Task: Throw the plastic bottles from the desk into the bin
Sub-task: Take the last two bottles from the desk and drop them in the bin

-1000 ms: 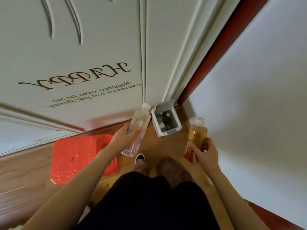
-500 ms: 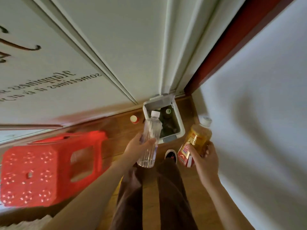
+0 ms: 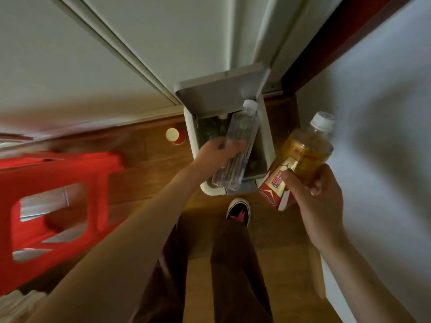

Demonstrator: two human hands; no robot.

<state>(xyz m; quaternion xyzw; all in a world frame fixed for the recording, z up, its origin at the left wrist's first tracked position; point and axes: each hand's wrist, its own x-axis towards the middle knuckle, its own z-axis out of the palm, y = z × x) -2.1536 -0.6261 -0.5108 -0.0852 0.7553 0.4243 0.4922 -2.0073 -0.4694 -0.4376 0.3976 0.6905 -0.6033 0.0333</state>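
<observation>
A small white bin (image 3: pixel 267 145) stands on the wooden floor against the door, its lid (image 3: pixel 221 94) flipped up and dark rubbish inside. My left hand (image 3: pixel 217 153) grips a clear empty plastic bottle (image 3: pixel 240 141) with a white cap, held tilted directly over the bin's opening. My right hand (image 3: pixel 319 201) holds an amber drink bottle (image 3: pixel 298 157) with a white cap and red label, just right of the bin and above the floor.
A red plastic stool (image 3: pixel 56 201) stands at the left. A small red cup (image 3: pixel 175 136) sits on the floor left of the bin. My shoe (image 3: pixel 238 212) is just in front of the bin. A white wall (image 3: pixel 384 136) runs along the right.
I have moved closer to the bin. My left hand has carried the clear bottle from in front of the bin to over its opening. The amber bottle has stayed beside the bin.
</observation>
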